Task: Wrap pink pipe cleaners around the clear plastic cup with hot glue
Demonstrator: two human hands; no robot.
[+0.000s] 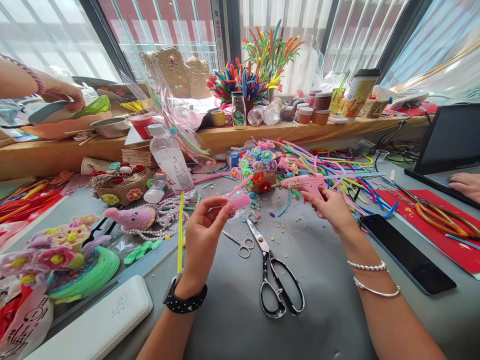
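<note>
Left hand: we see our left hand [204, 225] raised above the grey table [330, 310], thumb and fingertips pinched together on a small pink pipe-cleaner piece [238, 201].
Pink piece: it sits at our fingertips, just in front of the flower basket [262, 175], with one thin pink stem angling up and to the right.
Right hand: our right hand [330, 207] is closed around the handle of a pink glue gun [305, 183], fingers wrapped tight on it.
Glue gun: we see its nozzle pointing left toward the pink piece, near it but not touching.
Scissors: a large black-handled pair [275, 272] lies on the table between our two arms, and a small silver pair [240, 242] lies just left of it.
Wrists: a dark spotted watch [183, 300] is on our left wrist, and pearl and silver bracelets [371, 275] are on the right.
Pipe cleaners: a loose pile of many colours [337, 167] spreads behind the glue gun.
Phone: a dark phone [407, 252] lies beside our right forearm.
Left side: a pink knitted figure [131, 217] lies by a string of pearls, and a clear bottle [170, 157] stands behind them.
Other people: another person's hand [465, 185] rests by a laptop [448, 140] at far right; another arm [41, 87] reaches over the shelf at far left.
</note>
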